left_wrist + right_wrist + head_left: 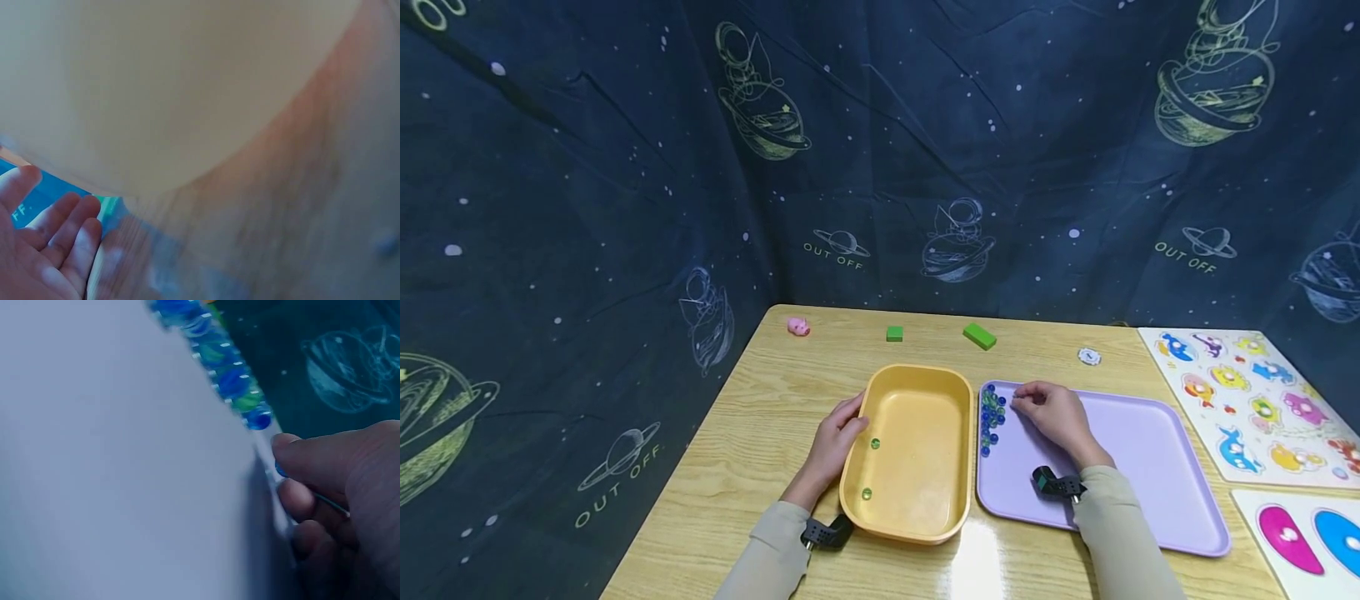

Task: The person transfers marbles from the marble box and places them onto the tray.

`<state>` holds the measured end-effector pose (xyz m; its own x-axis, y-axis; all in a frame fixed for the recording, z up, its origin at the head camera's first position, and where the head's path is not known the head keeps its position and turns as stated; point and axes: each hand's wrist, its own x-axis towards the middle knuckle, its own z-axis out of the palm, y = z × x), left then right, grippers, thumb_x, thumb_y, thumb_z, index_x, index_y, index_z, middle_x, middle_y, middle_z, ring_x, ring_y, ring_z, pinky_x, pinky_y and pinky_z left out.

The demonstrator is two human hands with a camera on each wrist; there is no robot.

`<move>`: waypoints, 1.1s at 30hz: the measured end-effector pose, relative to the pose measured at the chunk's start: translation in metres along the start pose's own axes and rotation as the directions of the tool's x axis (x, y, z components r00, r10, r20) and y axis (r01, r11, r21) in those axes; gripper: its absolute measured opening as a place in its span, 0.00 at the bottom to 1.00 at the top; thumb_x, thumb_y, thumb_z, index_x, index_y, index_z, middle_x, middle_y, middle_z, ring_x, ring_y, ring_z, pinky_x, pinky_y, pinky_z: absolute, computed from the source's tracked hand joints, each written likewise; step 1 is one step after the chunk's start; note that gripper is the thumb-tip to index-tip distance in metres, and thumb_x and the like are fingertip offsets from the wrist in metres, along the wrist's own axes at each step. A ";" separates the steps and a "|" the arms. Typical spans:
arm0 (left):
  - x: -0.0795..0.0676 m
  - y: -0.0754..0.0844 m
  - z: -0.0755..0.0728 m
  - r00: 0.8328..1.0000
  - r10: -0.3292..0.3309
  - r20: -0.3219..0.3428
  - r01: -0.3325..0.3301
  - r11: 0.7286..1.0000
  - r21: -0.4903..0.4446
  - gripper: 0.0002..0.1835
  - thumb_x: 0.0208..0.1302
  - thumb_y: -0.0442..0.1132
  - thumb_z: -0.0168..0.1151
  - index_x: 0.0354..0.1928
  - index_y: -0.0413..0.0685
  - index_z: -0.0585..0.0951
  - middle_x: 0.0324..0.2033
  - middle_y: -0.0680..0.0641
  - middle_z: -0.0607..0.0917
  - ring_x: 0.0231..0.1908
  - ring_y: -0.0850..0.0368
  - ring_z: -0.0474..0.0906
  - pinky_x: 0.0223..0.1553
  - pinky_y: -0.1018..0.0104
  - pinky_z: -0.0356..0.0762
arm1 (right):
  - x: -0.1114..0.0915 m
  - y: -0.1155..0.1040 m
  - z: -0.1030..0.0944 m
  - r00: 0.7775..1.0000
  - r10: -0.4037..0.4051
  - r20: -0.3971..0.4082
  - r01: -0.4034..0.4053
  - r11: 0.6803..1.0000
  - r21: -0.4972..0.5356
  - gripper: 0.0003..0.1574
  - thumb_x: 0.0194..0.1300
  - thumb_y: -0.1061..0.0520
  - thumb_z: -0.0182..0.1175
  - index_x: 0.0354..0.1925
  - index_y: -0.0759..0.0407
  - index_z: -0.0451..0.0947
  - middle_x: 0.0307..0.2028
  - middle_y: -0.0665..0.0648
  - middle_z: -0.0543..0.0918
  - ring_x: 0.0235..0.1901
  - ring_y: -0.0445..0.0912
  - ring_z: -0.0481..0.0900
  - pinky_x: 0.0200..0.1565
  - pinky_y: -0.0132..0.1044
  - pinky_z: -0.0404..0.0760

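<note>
A yellow tub (pixel 917 467) with two green marbles, one of them a marble (pixel 876 443) near its left wall, stands before me. My left hand (pixel 837 437) holds its left rim, thumb over the edge; in the left wrist view the tub wall (pixel 156 94) hides much, and the fingers (pixel 65 237) look loosely bent. To the right lies a purple tray (pixel 1135 450) with several blue and green marbles (pixel 992 408) along its left edge. Over that tray's far left part, my right hand (pixel 1056 417) pinches a blue marble (pixel 280 469), mostly covered by thumb and fingertip.
Along the back of the table are a pink pig toy (pixel 798 326), a green square block (pixel 894 333), a longer green block (pixel 980 336) and a white round token (pixel 1089 357). Picture puzzle boards (pixel 1255 400) lie at the right. A dark curtain (pixel 880 167) hangs behind.
</note>
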<state>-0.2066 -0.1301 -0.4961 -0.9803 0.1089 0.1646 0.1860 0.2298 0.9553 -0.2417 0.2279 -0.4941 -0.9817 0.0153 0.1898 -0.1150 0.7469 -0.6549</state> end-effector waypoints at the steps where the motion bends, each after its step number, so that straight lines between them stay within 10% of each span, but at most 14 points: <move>1: 0.000 0.000 0.000 1.000 0.001 0.000 -0.001 1.000 0.000 0.23 0.64 0.37 0.53 0.61 0.55 0.70 0.56 0.48 0.73 0.56 0.54 0.69 0.56 0.59 0.66 | 0.000 0.000 0.001 1.000 0.003 -0.005 -0.003 1.000 -0.007 0.07 0.53 0.52 0.65 0.32 0.52 0.82 0.30 0.51 0.83 0.28 0.44 0.75 0.33 0.37 0.70; 17: -0.008 0.025 -0.002 0.999 -0.016 0.041 0.017 1.000 -0.014 0.23 0.64 0.33 0.51 0.62 0.44 0.68 0.58 0.41 0.71 0.58 0.49 0.66 0.58 0.55 0.62 | -0.004 -0.012 -0.015 0.998 -0.021 0.063 0.021 1.000 -0.006 0.14 0.61 0.53 0.57 0.44 0.55 0.79 0.34 0.53 0.81 0.29 0.45 0.73 0.29 0.35 0.71; 27: -0.010 0.033 -0.003 0.999 -0.019 0.051 0.019 1.000 -0.008 0.23 0.65 0.34 0.50 0.63 0.42 0.66 0.59 0.40 0.69 0.58 0.47 0.66 0.56 0.56 0.65 | -0.015 -0.087 -0.034 0.976 -0.198 0.094 0.178 0.967 0.184 0.12 0.62 0.50 0.57 0.43 0.49 0.79 0.34 0.48 0.81 0.29 0.45 0.74 0.27 0.36 0.75; 33: -0.009 0.031 -0.005 0.999 -0.025 0.035 0.025 1.000 -0.002 0.23 0.64 0.34 0.51 0.62 0.43 0.67 0.58 0.44 0.71 0.58 0.51 0.66 0.56 0.58 0.65 | -0.025 -0.127 -0.027 0.917 -0.322 0.237 0.239 0.916 0.322 0.11 0.62 0.49 0.57 0.42 0.48 0.79 0.36 0.47 0.81 0.29 0.46 0.75 0.29 0.35 0.76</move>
<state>-0.1925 -0.1285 -0.4663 -0.9818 0.1364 0.1318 0.1609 0.2308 0.9596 -0.1982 0.1501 -0.3958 -0.8988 -0.3837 0.2118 -0.3885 0.4739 -0.7903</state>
